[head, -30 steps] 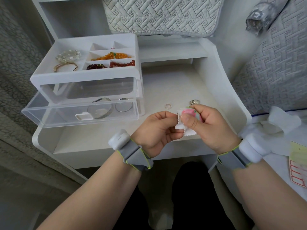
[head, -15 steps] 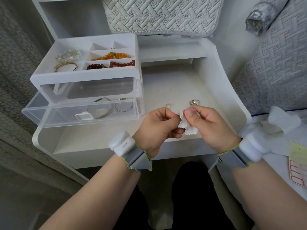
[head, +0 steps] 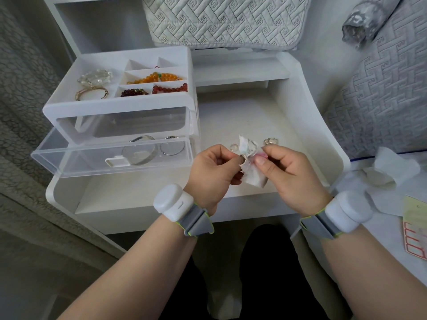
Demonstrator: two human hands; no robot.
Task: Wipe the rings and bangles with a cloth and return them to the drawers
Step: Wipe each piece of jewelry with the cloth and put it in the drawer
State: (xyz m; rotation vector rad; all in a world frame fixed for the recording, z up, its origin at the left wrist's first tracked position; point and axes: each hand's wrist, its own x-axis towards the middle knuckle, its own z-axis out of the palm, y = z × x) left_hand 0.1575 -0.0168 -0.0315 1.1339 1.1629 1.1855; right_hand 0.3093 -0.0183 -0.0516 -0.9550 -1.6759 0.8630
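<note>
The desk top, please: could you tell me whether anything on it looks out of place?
Only two rings lie loose on the desk: a plain ring and an ornate ring. They sit just beyond the cloth held by the left hand and right hand, outside the open drawer. Nothing looks spilled or damaged.

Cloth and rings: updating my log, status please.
Left hand and right hand both pinch cloth. Plain ring, ornate ring lie on tabletop. Lower drawer open, nothing in the way.

Quilted cushion (head: 226,19) behind shelf (head: 240,72); crumpled tissue (head: 388,172) beside red-printed card (head: 416,229)
</note>
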